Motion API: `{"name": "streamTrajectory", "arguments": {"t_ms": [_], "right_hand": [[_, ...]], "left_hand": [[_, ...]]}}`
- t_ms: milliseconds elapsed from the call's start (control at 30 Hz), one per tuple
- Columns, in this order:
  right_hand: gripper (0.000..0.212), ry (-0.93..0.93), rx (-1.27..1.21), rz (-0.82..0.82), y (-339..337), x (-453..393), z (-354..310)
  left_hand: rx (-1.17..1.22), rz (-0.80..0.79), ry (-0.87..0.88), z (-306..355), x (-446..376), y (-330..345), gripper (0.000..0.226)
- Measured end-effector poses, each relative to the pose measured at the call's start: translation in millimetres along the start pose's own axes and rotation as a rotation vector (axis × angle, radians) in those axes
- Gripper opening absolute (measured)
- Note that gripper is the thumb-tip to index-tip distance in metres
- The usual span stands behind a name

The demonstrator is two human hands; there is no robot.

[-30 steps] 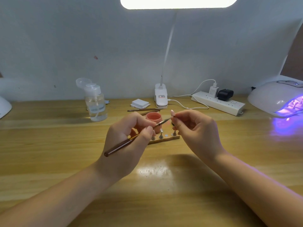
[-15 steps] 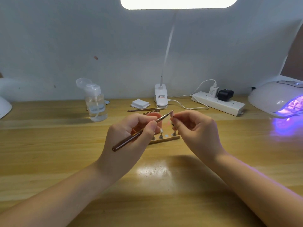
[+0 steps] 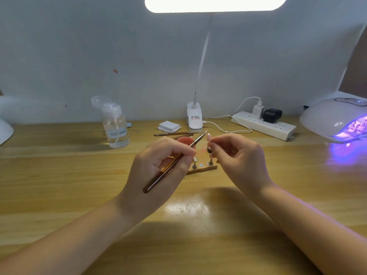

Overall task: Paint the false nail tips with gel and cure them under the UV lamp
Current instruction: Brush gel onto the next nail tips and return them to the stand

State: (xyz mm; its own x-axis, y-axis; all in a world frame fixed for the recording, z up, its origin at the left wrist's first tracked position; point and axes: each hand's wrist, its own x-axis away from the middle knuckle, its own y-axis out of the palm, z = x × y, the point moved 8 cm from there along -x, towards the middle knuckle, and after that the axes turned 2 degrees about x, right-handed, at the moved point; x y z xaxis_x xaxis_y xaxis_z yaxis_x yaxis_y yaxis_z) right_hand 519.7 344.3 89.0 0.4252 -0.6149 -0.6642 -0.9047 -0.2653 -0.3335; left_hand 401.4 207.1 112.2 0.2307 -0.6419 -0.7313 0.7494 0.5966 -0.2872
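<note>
Nearest the camera, two bare forearms reach forward over the wooden bench. The left hand has its grip closed round a dark brown brush, thumb and fingers pinching the shaft so the handle slants down toward the wrist and the bristle end points up and right. The right hand pinches a small stand between thumb and forefinger; a pale pink nail tip sits at its top, and the brush tip lies just beside it, perhaps touching.

Behind and below the hands a wooden holder rests on the bench with a few small metal stands upright on it. A pink gel pot shows partly behind the left hand.

Farther back lie spare brushes, a clear pump bottle, a white pad stack, a clip lamp base and a power strip. At far right the UV lamp glows violet.
</note>
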Motion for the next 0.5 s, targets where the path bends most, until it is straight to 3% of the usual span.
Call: {"name": "streamTrajectory", "arguments": {"t_ms": [500], "right_hand": [[0.011, -0.023, 0.047, 0.007, 1.5, 1.5, 0.8]], "left_hand": [[-0.004, -0.017, -0.032, -2.1, 2.7, 3.8, 0.012]]}}
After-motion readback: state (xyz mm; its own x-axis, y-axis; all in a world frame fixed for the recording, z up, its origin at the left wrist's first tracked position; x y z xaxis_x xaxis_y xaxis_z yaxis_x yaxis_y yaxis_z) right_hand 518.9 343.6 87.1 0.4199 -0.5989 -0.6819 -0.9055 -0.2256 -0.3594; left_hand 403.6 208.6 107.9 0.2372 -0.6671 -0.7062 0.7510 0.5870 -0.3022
